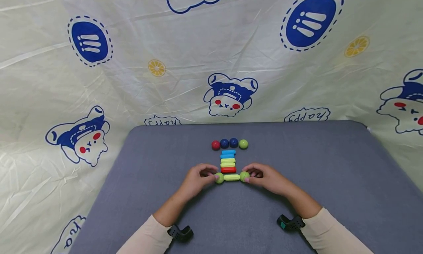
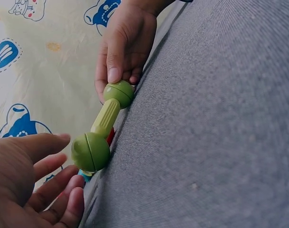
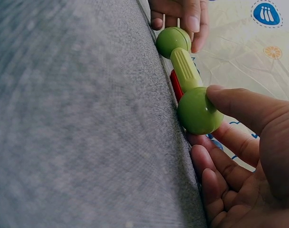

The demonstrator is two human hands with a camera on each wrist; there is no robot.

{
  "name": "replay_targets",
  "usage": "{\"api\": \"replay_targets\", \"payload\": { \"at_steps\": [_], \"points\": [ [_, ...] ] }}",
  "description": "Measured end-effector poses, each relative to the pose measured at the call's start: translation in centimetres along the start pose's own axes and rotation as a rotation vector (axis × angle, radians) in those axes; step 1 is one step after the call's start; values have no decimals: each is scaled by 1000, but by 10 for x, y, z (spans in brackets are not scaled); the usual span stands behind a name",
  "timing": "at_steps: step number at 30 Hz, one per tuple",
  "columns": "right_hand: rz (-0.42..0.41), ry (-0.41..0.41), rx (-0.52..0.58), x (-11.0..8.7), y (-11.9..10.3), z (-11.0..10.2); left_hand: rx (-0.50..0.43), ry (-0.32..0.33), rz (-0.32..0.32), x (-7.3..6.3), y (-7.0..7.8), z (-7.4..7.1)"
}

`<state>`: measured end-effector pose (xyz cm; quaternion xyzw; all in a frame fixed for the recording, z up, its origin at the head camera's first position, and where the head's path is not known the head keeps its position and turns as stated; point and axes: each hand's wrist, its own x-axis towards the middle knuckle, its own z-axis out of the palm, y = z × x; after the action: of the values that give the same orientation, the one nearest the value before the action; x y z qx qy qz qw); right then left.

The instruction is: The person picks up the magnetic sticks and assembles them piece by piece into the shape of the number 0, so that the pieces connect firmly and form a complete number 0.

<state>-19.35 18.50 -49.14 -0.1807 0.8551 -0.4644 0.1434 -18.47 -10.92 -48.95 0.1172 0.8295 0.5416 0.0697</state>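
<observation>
High head view, close wrist views

6 balls (image 1: 233, 142) (3 grn, 2 blu), 6 rods (image 1: 228, 160) tot.

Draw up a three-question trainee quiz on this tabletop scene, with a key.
1. Multiple choice: in the head view, which colour stands at the left end of the far row of balls? A) blue B) red C) green
2. True or false: both hands are at the same green ball.
3. Count: how many sticks lie in the column between that row and the yellow-green bar nearest the person?

Key: 1. B, the red ball. 2. False: the left hand is at the left green ball, the right hand at the right green ball. 3. Five.
</observation>
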Motion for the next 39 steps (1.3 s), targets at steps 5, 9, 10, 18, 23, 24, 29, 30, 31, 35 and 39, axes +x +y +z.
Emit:
{"api": "replay_targets", "payload": {
  "at_steps": [5, 9, 10, 18, 23, 24, 29, 30, 31, 35, 39],
  "points": [
    [7, 3, -8, 0, -2, 0, 10, 45, 21, 2, 5, -2],
    [9, 1, -14, 1, -1, 0, 40, 48, 36, 9, 9, 1],
    [9, 1, -14, 1, -1, 1, 46, 44, 40, 10, 10, 2],
    [0, -4, 0, 1, 0, 1, 100, 20, 59, 23, 12, 15],
    [-3, -4, -5, 1, 1, 1, 149, 10, 62, 27, 11, 20],
    [-3, -3, -6, 1, 1, 1, 158, 6, 63, 28, 11, 21],
    [-13, -2, -8, 1, 1, 0, 207, -7, 81, 29, 13, 23],
    [-13, -3, -8, 1, 1, 0, 213, -9, 82, 29, 14, 23],
    [-13, -3, -9, 1, 1, 0, 223, -8, 84, 29, 15, 23],
    [-7, 0, -9, 1, 2, 1, 259, -8, 91, 28, 18, 26],
    [-14, 5, -10, 2, 2, 1, 319, 3, 105, 28, 21, 28]
  ]
}}
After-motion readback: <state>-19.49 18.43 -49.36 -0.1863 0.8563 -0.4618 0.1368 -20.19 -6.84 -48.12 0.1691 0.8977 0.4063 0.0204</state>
